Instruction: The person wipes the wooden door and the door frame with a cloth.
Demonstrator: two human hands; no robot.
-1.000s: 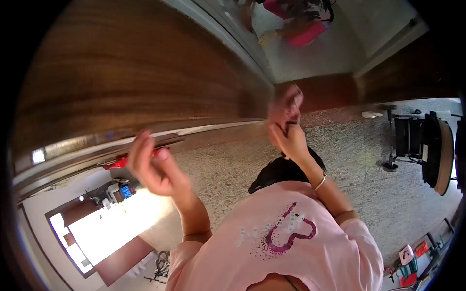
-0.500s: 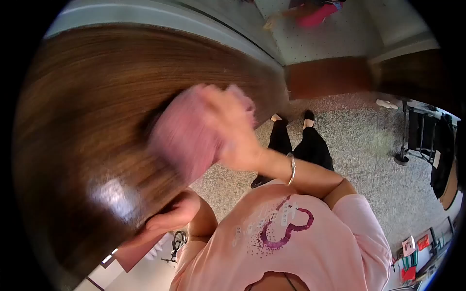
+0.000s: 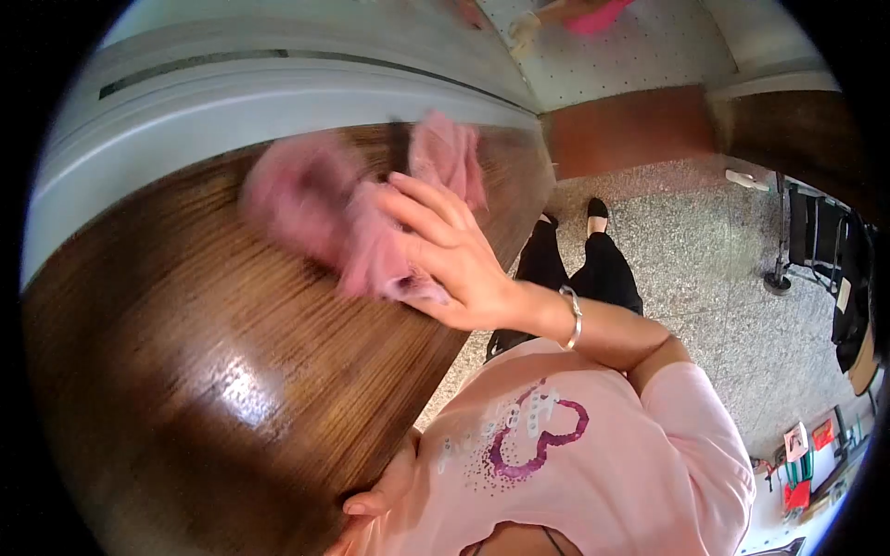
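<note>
A crumpled pink cloth [image 3: 375, 246] lies on the glossy dark wooden tabletop [image 3: 176, 324], bunched in loose folds and partly blurred. My right hand [image 3: 454, 255], with a silver bracelet at the wrist, grips and presses the cloth from its near side. Some of its fingers show on top of the folds, while others are hidden in them. By the near edge of the tabletop, close to my shirt, is my left hand [image 3: 389, 486]. It holds nothing that I can see; its thumb sticks out, and the other fingers are partly hidden.
A pale ledge [image 3: 278, 97] borders the tabletop's far side. At the top, a hand [image 3: 525, 30] and something bright pink show beyond a reddish-brown panel [image 3: 630, 132]. Speckled floor [image 3: 695, 250] lies to the right, with a dark chair-like frame [image 3: 820, 241] at its edge.
My right hand and the cloth have shifted, the cloth spreading toward the far ledge. My left hand has drawn back toward my body along the near edge. The view has tilted slightly.
</note>
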